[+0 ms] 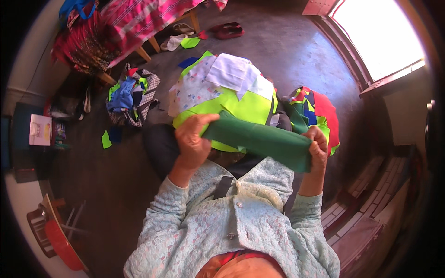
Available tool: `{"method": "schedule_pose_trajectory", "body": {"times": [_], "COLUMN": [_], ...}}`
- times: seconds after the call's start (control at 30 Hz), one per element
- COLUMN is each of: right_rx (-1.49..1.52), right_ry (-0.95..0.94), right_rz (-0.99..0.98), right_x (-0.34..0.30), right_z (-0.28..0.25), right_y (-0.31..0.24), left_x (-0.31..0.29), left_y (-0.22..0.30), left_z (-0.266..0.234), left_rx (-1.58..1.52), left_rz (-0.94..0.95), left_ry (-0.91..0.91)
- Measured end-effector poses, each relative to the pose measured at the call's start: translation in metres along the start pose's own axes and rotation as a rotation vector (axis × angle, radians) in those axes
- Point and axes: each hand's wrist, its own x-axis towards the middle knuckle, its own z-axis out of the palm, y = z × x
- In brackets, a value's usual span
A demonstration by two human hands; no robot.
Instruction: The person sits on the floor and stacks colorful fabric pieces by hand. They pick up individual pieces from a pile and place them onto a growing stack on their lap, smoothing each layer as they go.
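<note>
A strip of dark green cloth [259,138] is stretched between my two hands above my lap. My left hand [193,139] pinches its left end near the upper corner. At the other end, my right hand [317,147] grips the cloth with its fingers curled over the edge. Beneath and beyond the strip lies a heap of fabric: bright yellow-green cloth [232,111], a pale patterned piece [192,87] and a white piece [229,70] on top. Just past my right hand sits a red bundle [326,109] with green, blue and yellow-green scraps.
To the left, a checked bag [149,85] overflows with coloured scraps. Small yellow-green scraps [106,139] lie on the dark floor. Shoes [227,30] stand by a bed with a pink cover [139,23]. A bright doorway [378,37] is at the far right; a slatted wooden piece [371,190] stands nearer.
</note>
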Motion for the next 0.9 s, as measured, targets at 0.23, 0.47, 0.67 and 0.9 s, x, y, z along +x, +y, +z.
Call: {"method": "schedule_pose_trajectory", "body": {"times": [0.23, 0.47, 0.67, 0.9], "right_rx": [0.031, -0.155, -0.472, -0.744], "right_ry": [0.080, 0.035, 0.161, 0.134], "right_rz": [-0.143, 0.028, 0.256, 0.266], "right_x": [0.032, 0.067, 0.076, 0.072], "right_z": [0.011, -0.023, -0.073, -0.087], "right_y": [-0.005, 0.027, 0.090, 0.114], "left_x": [0.029, 0.030, -0.035, -0.072], "left_y": [-0.020, -0.053, -0.127, -0.140], "left_z": [-0.070, -0.091, -0.053, -0.046], "left_rx": [0.527, 0.683, 0.670, 0.625], "left_rz": [0.123, 0.181, 0.023, -0.287], "left_ry": [0.283, 0.328, -0.087, -0.080]}}
